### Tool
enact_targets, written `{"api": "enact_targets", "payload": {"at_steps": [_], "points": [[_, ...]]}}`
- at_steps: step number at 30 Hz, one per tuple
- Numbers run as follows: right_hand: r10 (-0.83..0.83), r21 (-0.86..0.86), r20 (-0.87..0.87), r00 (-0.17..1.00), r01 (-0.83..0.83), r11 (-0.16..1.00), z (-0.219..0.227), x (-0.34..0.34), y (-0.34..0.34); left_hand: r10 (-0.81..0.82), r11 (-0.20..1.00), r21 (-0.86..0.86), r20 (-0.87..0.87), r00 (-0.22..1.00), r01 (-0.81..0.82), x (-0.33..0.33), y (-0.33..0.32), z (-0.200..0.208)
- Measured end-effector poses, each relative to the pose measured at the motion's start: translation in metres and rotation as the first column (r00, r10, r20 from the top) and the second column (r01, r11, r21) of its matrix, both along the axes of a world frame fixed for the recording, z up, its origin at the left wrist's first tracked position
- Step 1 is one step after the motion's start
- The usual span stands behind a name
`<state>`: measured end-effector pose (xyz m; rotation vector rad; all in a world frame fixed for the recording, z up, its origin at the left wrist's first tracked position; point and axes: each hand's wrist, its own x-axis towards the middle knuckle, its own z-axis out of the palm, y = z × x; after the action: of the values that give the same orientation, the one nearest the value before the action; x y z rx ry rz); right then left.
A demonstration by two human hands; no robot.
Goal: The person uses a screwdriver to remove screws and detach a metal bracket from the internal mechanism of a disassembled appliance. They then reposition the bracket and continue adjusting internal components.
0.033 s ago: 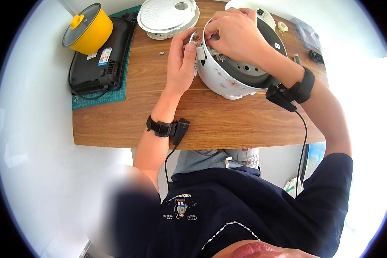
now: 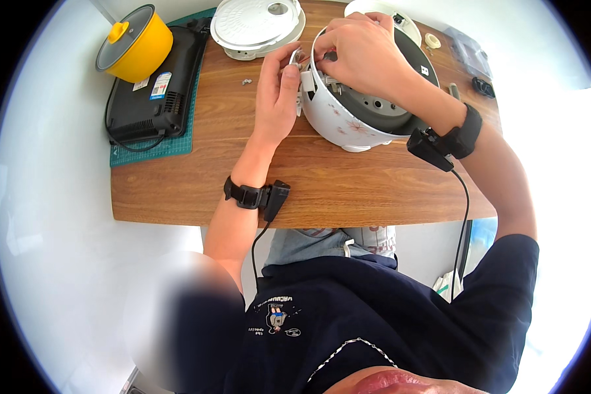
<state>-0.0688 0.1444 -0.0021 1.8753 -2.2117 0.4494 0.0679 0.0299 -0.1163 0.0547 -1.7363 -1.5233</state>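
Note:
A white rice cooker body [image 2: 348, 128] with a floral print stands on the table with its grey inside exposed. On its left side, my left hand [image 2: 277, 95] is closed on a white panel [image 2: 299, 98] beside the wall, thumb toward me. Thin reddish wires [image 2: 306, 60] show between the panel and the rim. My right hand [image 2: 361, 52] reaches over the rim from the right, its fingers bent and pinched just inside the left wall. What those fingertips hold is hidden behind the hand.
Behind to the left lie a white round lid part [image 2: 253, 26] and a few small screws [image 2: 247, 82]. A yellow pot [image 2: 141, 49] sits on a black appliance [image 2: 144, 108] over a green mat [image 2: 126, 155]. A clear box [image 2: 467, 52] and a black object [image 2: 483, 87] are at right.
The fingers of my right hand have shifted very slightly, and the reddish wires by the rim show more plainly. My left hand stays in place.

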Motion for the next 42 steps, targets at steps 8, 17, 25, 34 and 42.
{"api": "enact_targets", "payload": {"at_steps": [8,17,25,34,42], "points": [[-0.001,0.154,-0.292,0.957,0.048,0.987,0.004,-0.010,-0.003,-0.031,0.994,0.102,0.008,0.999,0.030,-0.001,0.000,-0.003],[0.199,0.016,-0.006,0.980,-0.199,0.980,0.033,-0.012,0.017,-0.026,0.979,0.201,0.002,1.000,0.025,-0.004,-0.003,-0.009],[0.081,-0.102,0.025,0.996,-0.078,0.992,0.053,-0.015,0.038,-0.037,0.900,0.437,0.068,0.997,0.003,0.002,-0.020,0.001],[0.023,-0.205,0.200,0.979,0.019,0.979,0.019,-0.041,0.066,0.114,0.932,0.306,0.256,0.960,-0.193,0.006,-0.039,0.020],[-0.051,-0.187,0.514,0.857,0.170,0.968,-0.029,-0.059,0.080,0.203,0.898,0.287,0.403,0.893,-0.334,0.014,-0.044,0.005]]}}
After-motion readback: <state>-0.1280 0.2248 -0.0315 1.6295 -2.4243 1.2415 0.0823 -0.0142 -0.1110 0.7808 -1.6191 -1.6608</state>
